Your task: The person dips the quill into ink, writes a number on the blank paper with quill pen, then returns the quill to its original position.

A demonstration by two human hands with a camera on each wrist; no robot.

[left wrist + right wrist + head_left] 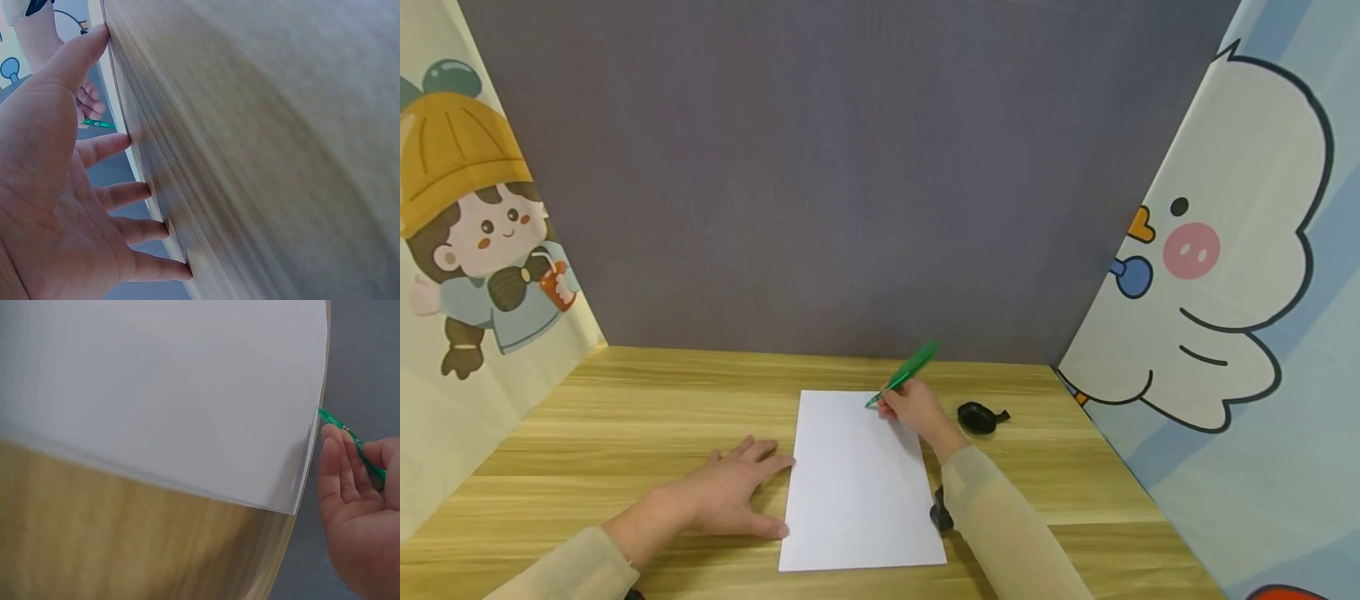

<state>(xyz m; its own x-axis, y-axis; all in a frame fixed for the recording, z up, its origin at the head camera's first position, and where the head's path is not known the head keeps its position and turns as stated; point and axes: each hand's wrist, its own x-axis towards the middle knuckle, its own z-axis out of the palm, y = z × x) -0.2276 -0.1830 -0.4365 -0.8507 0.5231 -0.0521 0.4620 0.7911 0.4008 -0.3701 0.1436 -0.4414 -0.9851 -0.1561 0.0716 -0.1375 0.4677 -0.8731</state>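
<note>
**Green pen (pixel 913 365) at the far end of the white paper sheet (pixel 857 492)**

My right hand (pixel 917 407) pinches the green pen between thumb and fingers. Its long axis slants: the broad, leaf-like end points away and to my right, the tip back toward me and to my left. That tip is just inside the sheet's far edge, near the far right corner; whether it touches, I cannot tell.

The white paper sheet lies flat on the wooden counter (pixel 700 392), its long sides running away from me. My left hand (pixel 726 492) grasps nothing; its fingers are spread, thumb and one fingertip at the sheet's left edge. My right hand is the nearer one to the far edge. A small black object (pixel 977 418) rests to its right.
</note>
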